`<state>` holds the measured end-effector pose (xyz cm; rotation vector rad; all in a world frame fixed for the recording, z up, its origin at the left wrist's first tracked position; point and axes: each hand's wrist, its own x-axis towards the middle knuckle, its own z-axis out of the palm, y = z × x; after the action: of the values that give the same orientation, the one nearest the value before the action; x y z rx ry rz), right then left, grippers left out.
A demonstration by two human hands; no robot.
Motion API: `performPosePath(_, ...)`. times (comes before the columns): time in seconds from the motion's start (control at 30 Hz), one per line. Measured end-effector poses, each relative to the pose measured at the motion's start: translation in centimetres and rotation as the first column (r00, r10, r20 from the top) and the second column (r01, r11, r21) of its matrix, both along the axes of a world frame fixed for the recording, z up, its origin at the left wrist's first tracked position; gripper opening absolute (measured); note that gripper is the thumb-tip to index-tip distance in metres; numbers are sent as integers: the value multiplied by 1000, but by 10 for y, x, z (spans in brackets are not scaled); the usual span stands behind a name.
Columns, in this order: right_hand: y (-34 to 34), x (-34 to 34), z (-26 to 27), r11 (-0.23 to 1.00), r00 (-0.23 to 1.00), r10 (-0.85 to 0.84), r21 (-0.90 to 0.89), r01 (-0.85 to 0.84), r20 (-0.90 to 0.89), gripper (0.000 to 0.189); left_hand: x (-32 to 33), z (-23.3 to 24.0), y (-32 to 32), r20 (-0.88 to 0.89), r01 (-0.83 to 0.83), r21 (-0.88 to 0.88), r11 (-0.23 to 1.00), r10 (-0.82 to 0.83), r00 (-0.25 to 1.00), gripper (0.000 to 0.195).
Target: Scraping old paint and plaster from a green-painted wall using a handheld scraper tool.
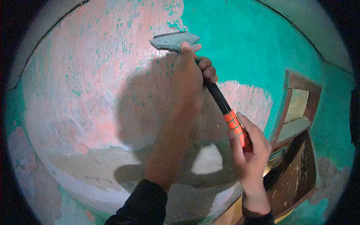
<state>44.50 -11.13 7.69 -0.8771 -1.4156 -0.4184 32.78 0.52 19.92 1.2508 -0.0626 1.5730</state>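
Note:
A long-handled wall scraper (218, 94) slants across the middle, with a grey head, a black shaft and an orange grip marked with dark lines. My left hand (192, 66) is wrapped around the shaft just below the scraper head (174, 39), its thumb lying on the head. Lower down, my right hand (251, 146) holds the orange grip (234, 126). The head is in front of the wall, near the border between green paint (242, 42) and a pinkish-white patch with the paint scraped off (98, 62). Whether the blade touches the wall cannot be told.
A smaller scraped patch (250, 98) shows right of the shaft. Further right is an opening with a brown frame (302, 80), above a dark brown wooden panel (295, 171). My shadow (143, 101) falls on the wall. Bare grey plaster (84, 166) shows low on the left.

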Motion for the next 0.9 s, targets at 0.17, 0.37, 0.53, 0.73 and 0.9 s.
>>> performPosePath(0.17,0,-14,1,984,992,-124,132,121,15,40,-10,11,-7,75,246,-39,969,-242,967,60)
performPosePath(0.37,-13,-41,7,987,989,-142,67,144,-34,28,-23,12,9,93,512,95,854,-519,850,60)
performPosePath(0.53,-21,-50,16,972,973,-229,56,228,10,25,-26,20,12,71,605,160,780,-620,781,60)
performPosePath(0.73,-35,-59,29,965,965,-261,2,261,24,17,-27,25,-1,182,550,62,833,-551,815,56)
performPosePath(0.9,-39,-67,35,980,980,-199,-15,198,-29,18,-28,28,-6,160,507,33,861,-505,848,53)
